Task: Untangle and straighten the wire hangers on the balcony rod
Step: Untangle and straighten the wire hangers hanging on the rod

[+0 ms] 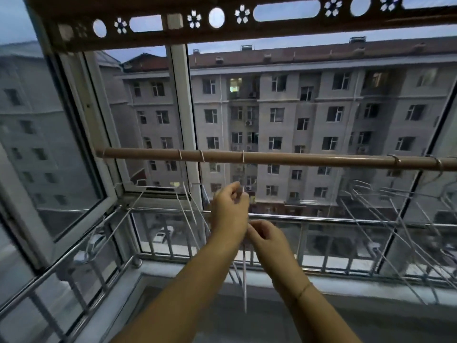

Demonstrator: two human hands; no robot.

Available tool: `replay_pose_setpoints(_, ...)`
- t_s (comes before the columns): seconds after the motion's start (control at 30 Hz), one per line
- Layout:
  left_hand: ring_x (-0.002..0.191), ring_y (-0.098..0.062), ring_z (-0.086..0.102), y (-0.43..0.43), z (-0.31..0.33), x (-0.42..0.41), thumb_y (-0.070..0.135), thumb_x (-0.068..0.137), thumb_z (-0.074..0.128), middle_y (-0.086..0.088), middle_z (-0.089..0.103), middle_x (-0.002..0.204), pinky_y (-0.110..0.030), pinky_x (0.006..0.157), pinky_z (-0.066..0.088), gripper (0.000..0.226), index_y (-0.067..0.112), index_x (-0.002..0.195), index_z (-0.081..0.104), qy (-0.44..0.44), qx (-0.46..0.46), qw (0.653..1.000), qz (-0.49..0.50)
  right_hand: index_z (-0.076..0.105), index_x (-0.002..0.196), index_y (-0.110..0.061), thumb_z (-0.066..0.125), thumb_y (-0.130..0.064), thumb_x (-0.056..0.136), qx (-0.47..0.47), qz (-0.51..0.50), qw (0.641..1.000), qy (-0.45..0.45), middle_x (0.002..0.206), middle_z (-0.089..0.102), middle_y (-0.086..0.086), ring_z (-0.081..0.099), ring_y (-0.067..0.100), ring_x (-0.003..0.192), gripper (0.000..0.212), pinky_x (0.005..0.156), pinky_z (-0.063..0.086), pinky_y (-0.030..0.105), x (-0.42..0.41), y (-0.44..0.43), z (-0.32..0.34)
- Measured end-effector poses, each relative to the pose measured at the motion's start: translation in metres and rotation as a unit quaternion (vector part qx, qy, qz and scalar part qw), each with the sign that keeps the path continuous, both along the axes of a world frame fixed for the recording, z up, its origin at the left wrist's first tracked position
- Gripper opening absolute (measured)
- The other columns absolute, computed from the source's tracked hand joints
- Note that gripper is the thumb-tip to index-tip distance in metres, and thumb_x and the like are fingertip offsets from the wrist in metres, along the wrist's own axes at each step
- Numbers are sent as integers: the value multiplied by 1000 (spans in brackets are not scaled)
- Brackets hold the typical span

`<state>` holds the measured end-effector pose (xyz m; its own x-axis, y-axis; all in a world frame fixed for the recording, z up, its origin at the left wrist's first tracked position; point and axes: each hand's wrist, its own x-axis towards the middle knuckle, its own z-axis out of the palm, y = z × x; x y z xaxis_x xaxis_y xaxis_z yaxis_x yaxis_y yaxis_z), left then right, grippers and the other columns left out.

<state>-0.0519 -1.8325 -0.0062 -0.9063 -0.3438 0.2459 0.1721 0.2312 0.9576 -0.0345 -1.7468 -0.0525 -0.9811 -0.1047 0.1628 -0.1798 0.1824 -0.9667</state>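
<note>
1. Head view looks out over a glazed balcony, where a brown rod point(272, 158) runs level across the frame in front of the windows.
2. White wire hangers hook over the rod: a left group of hangers point(190, 204) with hooks near the rod's left half, and a right cluster of hangers point(385, 206) near the right edge.
3. One hook point(243, 156) sits on the rod just above the hands; the middle hanger point(244, 276) hangs below it, its thin wires dropping between the forearms.
4. The left hand point(230, 209) is raised below that hook, fingers curled, thumb and forefinger pinched together on the hanger's wire close under the rod.
5. The right hand point(265, 235) is lower and just beside the left wrist, its fingers closed in a pinch; it appears to hold a wire of the same hanger, though blur makes the contact hard to confirm.
6. The right cluster's wires cross one another at slanting angles and look tangled; the left group hangs tilted, with wires leaning toward the open window frame point(81, 154).
7. A metal railing point(321, 220) runs behind and below the hangers, and a grey apartment block point(284, 107) fills the background.
8. A thin band point(303, 290) circles the right wrist.
</note>
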Motion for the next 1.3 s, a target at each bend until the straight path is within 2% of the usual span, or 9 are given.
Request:
replay_pose_setpoints(0.13,73,-5,51,-10,-5,-22,19,94,50,4,57,94,-22,62,45,38,15,131,48,-115,45,987,-98,66,90,-19,59,-22,87,-35,-29,999,-19,77,69,-3,65,1,68,8,56,51,13,-5,-18,1)
replay_pose_setpoints(0.23,54,-12,58,-12,-8,-33,13,93,48,-6,58,73,-23,47,48,20,3,107,60,-161,150,963,-154,69,87,-10,57,-6,84,-65,-58,996,-9,71,70,3,64,3,60,12,54,50,14,-7,-16,6)
replay_pose_setpoints(0.33,41,-8,60,-6,-6,-43,19,95,46,-7,64,72,-20,38,45,22,9,87,65,-174,212,948,-164,68,90,-5,55,-8,87,-77,-84,993,-10,80,70,15,65,18,71,13,67,55,29,-11,-11,15)
replay_pose_setpoints(0.5,48,-12,64,20,6,-63,26,95,45,-2,72,61,-27,46,47,29,14,80,66,-216,282,914,-197,65,91,-9,58,-14,88,-90,-86,992,6,74,66,3,62,-4,57,10,50,46,8,-19,6,26)
replay_pose_setpoints(0.6,64,-17,69,37,12,-75,19,95,43,-6,73,76,-32,53,53,18,15,93,61,-205,295,911,-202,65,91,-6,59,-10,87,-99,-102,990,10,71,64,5,59,-3,51,9,47,44,8,-31,22,30)
replay_pose_setpoints(0.83,64,-17,64,64,-14,-75,1,93,45,-8,67,80,-26,47,48,17,8,100,59,-225,165,931,-236,67,82,-12,53,-15,90,-111,-151,982,-13,58,65,-5,58,0,52,16,46,43,11,-43,66,6)
replay_pose_setpoints(0.97,57,-10,51,46,-29,-64,-5,89,48,-5,59,70,-18,52,42,21,8,90,65,-262,30,927,-267,59,95,-16,55,-14,89,-9,-182,983,3,92,63,6,60,17,84,7,68,49,22,-46,100,-14)
replay_pose_setpoints(1.13,63,-10,48,27,-44,-51,-1,88,50,-2,58,71,-19,56,40,27,8,105,70,-298,-106,897,-310,45,131,-15,66,-15,81,266,-129,955,22,132,47,2,46,16,119,54,103,42,35,-52,123,-23)
replay_pose_setpoints(1.3,83,-11,54,29,-50,-39,3,90,51,4,62,85,-22,72,43,25,16,95,72,-288,-156,885,-331,62,112,-18,59,-20,86,435,-44,899,16,112,66,2,60,19,104,26,92,49,38,-40,138,-21)
